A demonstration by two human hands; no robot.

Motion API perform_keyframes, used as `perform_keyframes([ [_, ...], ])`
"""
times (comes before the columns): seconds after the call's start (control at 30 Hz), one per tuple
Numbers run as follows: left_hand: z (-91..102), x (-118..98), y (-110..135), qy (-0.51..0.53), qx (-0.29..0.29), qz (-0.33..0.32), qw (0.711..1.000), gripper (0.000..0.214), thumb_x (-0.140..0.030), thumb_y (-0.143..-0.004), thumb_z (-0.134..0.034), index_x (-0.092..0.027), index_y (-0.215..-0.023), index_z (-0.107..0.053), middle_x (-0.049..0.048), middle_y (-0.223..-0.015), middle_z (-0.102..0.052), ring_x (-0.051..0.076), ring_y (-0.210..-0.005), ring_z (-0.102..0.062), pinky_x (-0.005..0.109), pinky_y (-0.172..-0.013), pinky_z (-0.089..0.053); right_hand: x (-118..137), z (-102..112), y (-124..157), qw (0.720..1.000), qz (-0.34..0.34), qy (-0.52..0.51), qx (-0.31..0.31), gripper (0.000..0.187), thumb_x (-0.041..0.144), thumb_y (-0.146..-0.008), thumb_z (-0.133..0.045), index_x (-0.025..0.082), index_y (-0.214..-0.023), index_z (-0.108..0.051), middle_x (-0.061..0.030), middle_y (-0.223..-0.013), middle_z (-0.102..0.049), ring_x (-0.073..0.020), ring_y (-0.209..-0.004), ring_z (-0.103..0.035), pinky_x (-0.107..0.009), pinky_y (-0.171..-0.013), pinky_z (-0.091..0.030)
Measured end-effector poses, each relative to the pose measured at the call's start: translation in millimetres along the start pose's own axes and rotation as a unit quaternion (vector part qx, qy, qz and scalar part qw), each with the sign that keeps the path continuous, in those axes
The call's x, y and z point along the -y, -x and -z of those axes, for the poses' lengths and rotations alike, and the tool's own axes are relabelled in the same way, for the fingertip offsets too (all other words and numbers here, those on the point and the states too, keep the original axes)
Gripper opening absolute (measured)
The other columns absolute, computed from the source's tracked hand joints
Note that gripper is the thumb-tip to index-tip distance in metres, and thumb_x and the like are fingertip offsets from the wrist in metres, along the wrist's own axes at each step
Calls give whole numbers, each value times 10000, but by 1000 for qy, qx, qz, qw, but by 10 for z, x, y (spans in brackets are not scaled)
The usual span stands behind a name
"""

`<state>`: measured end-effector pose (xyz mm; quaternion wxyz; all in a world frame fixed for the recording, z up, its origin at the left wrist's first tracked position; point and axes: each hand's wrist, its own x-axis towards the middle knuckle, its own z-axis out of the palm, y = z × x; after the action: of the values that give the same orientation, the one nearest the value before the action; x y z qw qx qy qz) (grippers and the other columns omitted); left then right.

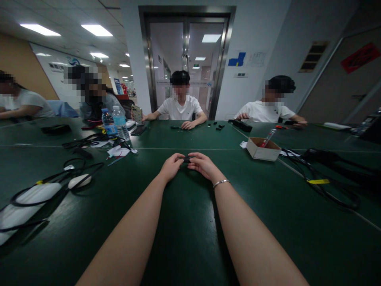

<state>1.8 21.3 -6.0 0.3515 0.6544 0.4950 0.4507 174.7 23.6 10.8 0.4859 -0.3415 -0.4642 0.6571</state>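
Note:
Both my arms reach forward over the dark green table (184,206). Between my fingertips is a small black object (187,159), too small and dark to name. My left hand (172,166) pinches its left side, thumb toward me and fingers behind. On the other side my right hand (204,165) grips it in the same way, with a silver bracelet on that wrist. The fingers partly hide the object, which is held at or just above the tabletop.
Bottles (120,121), papers (118,151) and cables (89,139) lie left; a white mouse (79,181) and power strip (32,198) sit nearer. A small open box (263,150) and black cables (330,190) stand right. Several people sit around the table, one directly opposite (181,105).

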Motion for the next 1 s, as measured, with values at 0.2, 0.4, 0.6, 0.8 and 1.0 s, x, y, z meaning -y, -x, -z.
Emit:
perform_keyframes([
  [0.2, 2, 17, -3, -9, 2, -10, 1000, 311, -394, -855, -436, -191, -994, -625, -11, -651, -555, 118, -590, -499, 235, -579, -385, -19, 13, -15, 1000, 0, 0, 5, 198, 1, -773, -602, 135, -917, -624, -45, -789, -665, -124, -604, -651, -253, -642, -581],
  [0.4, -6, 46, -22, -12, 5, -12, 1000, 368, -457, -872, -389, -190, -971, -623, -16, -610, -536, 119, -558, -475, 231, -553, -371, -10, 6, -4, 1000, 4, -1, 0, 197, -10, -783, -578, 138, -907, -618, -44, -806, -667, -116, -598, -645, -244, -632, -582],
  [0.6, 5, -44, 17, 8, 9, 3, 1000, 289, -307, -772, -505, -189, -1001, -635, 1, -745, -581, 118, -629, -503, 232, -584, -386, -1, 4, 3, 1000, 2, -2, 0, 203, -6, -769, -599, 140, -908, -624, -34, -766, -660, -116, -597, -643, -245, -634, -585],
  [0.8, 1, -44, 15, 34, 19, 8, 999, 287, -317, -789, -485, -183, -997, -630, -15, -653, -543, 113, -598, -492, 232, -580, -388, -1, 12, 12, 1000, 8, -2, 5, 196, 2, -774, -590, 136, -915, -615, -27, -766, -660, -110, -592, -645, -239, -636, -583],
  [1.0, 8, -24, 15, 52, -18, -19, 998, 268, -339, -769, -565, -172, -974, -606, -10, -702, -550, 106, -613, -508, 214, -560, -397, -11, -19, -11, 998, -2, 68, 17, 199, 20, -771, -603, 152, -920, -590, -9, -679, -644, -113, -532, -629, -227, -560, -565],
])
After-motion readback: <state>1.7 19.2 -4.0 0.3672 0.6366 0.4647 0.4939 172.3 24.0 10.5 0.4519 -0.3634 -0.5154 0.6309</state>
